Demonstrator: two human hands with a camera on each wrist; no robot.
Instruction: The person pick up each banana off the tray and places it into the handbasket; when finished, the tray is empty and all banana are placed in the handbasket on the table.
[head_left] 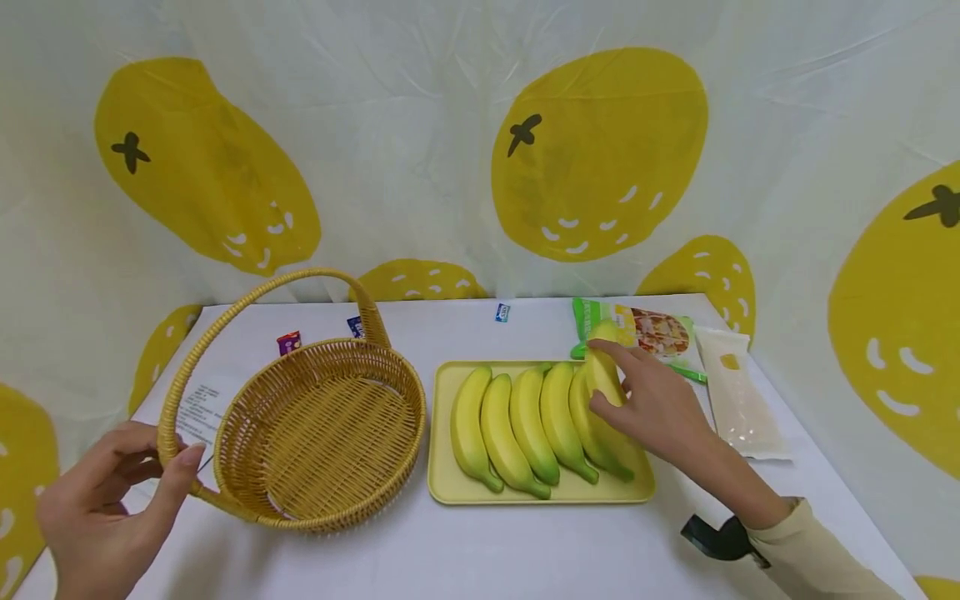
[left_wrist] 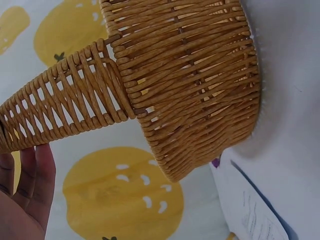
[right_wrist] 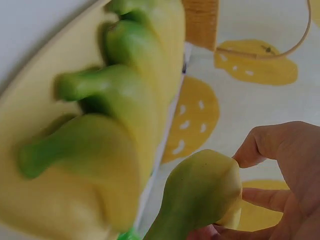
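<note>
My left hand [head_left: 123,508] grips the arched handle of a woven wicker basket [head_left: 330,442] at the left, thumb on its near side. Nothing lies inside the basket. In the left wrist view, the basket's woven side [left_wrist: 185,85] fills the top, with fingers at the handle. My right hand [head_left: 663,404] pinches a banana [head_left: 603,373] between thumb and fingers over the tray's right end. The right wrist view shows this banana [right_wrist: 200,187] apart from the others. Several yellow-green bananas [head_left: 531,425] lie side by side on the pale yellow tray [head_left: 525,497].
Behind the tray's right end lies a green food packet [head_left: 652,333], with a white packet [head_left: 738,392] beside it. Small wrapped items, including a purple one [head_left: 288,342] and a blue-white one [head_left: 502,312], lie toward the back. A printed sheet [head_left: 198,408] is partly behind the basket.
</note>
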